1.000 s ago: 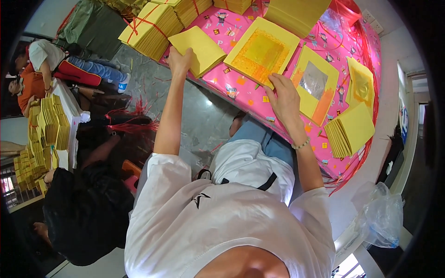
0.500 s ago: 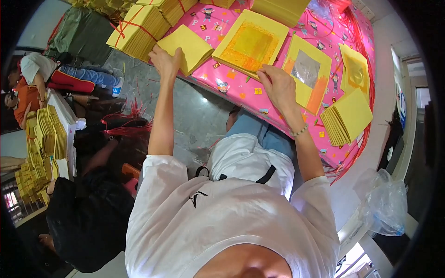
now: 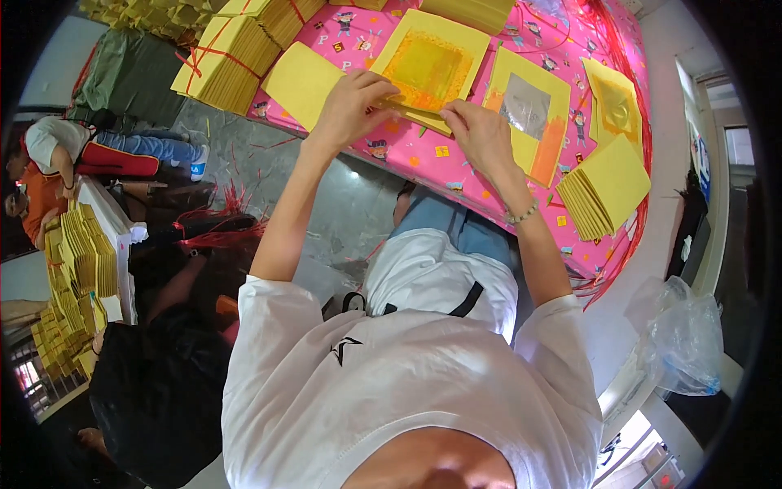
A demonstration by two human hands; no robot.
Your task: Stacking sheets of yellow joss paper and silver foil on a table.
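A stack of yellow paper sheets (image 3: pixel 428 69) lies on the pink table, its top bearing an orange-bordered square. At its near left corner my left hand (image 3: pixel 350 112) has its fingers curled onto the edge. My right hand (image 3: pixel 482 140) pinches the near right corner with thumb and forefinger. A plain folded yellow paper (image 3: pixel 297 85) lies just left of my left hand, partly covered by it. To the right of my right hand is a yellow sheet with a silvery square and orange band (image 3: pixel 521 102).
Tied bundles of yellow paper (image 3: pixel 220 73) stand at the table's far left. A fanned yellow stack (image 3: pixel 603 187) sits at the right on the pink patterned cover (image 3: pixel 407 155), near red strings (image 3: pixel 643 122). People work at another table (image 3: pixel 122 236) on the left.
My left hand has left the plain folded paper and moved right to the stack's near edge. My right hand stays at the near right corner. The view has shifted slightly.
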